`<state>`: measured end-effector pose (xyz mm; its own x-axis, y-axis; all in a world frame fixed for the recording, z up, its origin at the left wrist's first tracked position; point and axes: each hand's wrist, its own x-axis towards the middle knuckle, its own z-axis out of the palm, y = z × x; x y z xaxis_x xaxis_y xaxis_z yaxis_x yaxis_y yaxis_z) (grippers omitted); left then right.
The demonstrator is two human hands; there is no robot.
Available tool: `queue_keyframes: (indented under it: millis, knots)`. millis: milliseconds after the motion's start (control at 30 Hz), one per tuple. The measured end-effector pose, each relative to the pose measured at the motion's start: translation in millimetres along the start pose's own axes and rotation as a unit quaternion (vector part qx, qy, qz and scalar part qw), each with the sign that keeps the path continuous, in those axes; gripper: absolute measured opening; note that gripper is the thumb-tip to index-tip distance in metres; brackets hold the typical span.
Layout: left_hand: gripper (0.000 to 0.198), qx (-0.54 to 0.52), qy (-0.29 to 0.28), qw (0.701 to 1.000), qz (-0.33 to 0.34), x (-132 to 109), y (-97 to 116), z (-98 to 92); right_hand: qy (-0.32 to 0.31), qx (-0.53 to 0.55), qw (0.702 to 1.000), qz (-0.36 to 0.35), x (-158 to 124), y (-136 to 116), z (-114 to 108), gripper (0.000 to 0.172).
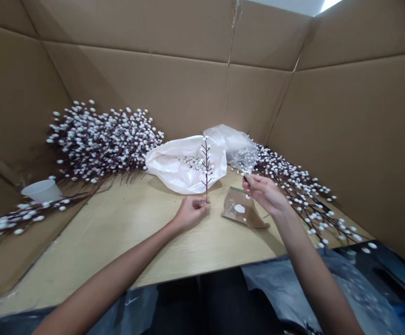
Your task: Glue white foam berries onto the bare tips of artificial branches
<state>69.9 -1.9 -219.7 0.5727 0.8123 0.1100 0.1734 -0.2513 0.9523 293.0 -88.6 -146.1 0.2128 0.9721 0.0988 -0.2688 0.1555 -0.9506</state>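
My left hand (191,212) is closed in a pinch on the base of a thin brown twig (206,164) that stands upright and carries small white buds. My right hand (263,191) is closed with fingertips pinched together over a small brown packet (241,211) lying on the wooden table (132,232); what it pinches is too small to name. A white plastic bag (185,165) with loose white buds inside lies just behind the twig.
A large heap of budded branches (101,142) lies at the back left, and more branches (303,190) run along the right. A clear plastic bag (237,146) sits at the back. A white cup (42,190) stands at the left. Cardboard walls (188,88) enclose the table.
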Motion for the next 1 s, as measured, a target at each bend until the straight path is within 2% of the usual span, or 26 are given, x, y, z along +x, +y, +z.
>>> queue_keyframes:
  millis: [100, 167, 267, 367, 633, 1000]
  knots:
    - [0.025, -0.004, 0.001, 1.0, -0.004, -1.1, -1.6, 0.4, -0.04, -0.016, 0.999, -0.006, 14.4, -4.0, 19.2, 0.028]
    - [0.024, -0.01, 0.0, 1.0, -0.005, -2.0, -1.4, 0.4, -0.045, -0.047, 0.997, -0.032, 24.2, -4.1, 32.4, 0.031]
    - [0.024, -0.024, -0.005, 1.0, -0.007, -2.8, -1.1, 0.1, -0.02, -0.104, 0.988, -0.11, 36.7, -0.1, 50.0, 0.033]
    - [0.026, -0.03, 0.0, 0.999, -0.012, -2.9, -1.6, 0.2, -0.006, -0.152, 0.971, -0.185, 43.7, 9.8, 59.7, 0.028]
    - [0.03, -0.025, -0.002, 0.999, -0.031, -4.0, 0.9, 0.2, 0.0, -0.284, 0.927, -0.244, 46.0, 43.6, 45.2, 0.014]
    - [0.033, -0.001, -0.009, 0.999, -0.037, -3.8, 4.5, 0.5, 0.004, -0.341, 0.899, -0.273, 45.1, 45.7, 39.5, 0.013]
